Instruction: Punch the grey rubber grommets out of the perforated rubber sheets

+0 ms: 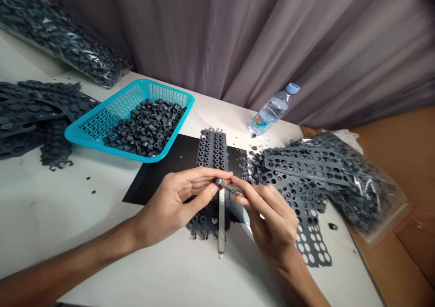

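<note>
Over the middle of the table, my left hand (183,198) pinches a small dark grey rubber bushing (219,181) between thumb and fingertips. My right hand (270,211) is closed around a slim shiny metal tool (233,188), whose tip meets the bushing; its exact kind is unclear. Below the hands lies a dark rubber sheet of moulded bushings (212,148), partly covered by the fingers. A narrow silver metal strip (221,225) runs along this sheet toward me. The sheet rests partly on a black mat (176,153).
A blue plastic basket (112,150) holds many loose bushings. Punched rubber sheets (306,166) and a clear bag of dark pieces (367,198) are piled right. More sheets (44,103) and a full bag (64,35) lie left. A water bottle (272,109) stands near the curtain (204,35).
</note>
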{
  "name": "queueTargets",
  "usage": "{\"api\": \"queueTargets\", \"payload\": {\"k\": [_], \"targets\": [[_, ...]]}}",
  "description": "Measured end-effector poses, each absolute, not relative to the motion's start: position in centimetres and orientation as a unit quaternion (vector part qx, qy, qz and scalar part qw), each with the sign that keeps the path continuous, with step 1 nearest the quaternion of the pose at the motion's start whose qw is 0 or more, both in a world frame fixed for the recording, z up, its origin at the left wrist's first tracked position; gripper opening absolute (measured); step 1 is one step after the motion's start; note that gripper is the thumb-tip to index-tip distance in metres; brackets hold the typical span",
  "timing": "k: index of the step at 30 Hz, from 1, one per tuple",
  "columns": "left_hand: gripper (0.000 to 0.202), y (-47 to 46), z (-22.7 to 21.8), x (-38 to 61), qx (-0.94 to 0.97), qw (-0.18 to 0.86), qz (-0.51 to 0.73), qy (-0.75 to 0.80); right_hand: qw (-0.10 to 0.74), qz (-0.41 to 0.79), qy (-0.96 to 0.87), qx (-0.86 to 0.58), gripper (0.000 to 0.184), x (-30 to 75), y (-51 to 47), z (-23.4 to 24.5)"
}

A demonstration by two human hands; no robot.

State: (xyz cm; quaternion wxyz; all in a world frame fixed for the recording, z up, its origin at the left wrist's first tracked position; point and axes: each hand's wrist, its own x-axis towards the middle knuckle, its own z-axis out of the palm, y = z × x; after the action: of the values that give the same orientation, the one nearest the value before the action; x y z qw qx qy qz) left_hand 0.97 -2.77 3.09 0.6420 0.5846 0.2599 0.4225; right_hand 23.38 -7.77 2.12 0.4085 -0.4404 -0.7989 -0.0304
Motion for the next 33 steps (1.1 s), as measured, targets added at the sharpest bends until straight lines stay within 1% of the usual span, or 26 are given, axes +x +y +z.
{"api": "queueTargets", "payload": {"k": [7,14,22,33], "targets": [[0.027,-2.68,3.15,1.02,0.578,0.648,0.413,0.276,0.423,-0.025,-0.787,-0.449,0.059,24.13,-7.77,2.35],[0.027,-2.65,3.13,0.95,0.583,0.648,0.411,0.266,0.411,-0.008,-0.803,-0.431,0.060,24.16,-7.64,2.80],[0.026,-2.79,3.04,0.91,0.582,0.651,0.419,0.249,0.382,-0.025,-0.815,-0.434,0.055,24.08,-7.73,2.47],[0.028,-2.67,2.90,0.86,0.580,0.655,0.413,0.253,0.379,-0.031,-0.817,-0.433,0.060,23.94,-7.73,2.24]]}}
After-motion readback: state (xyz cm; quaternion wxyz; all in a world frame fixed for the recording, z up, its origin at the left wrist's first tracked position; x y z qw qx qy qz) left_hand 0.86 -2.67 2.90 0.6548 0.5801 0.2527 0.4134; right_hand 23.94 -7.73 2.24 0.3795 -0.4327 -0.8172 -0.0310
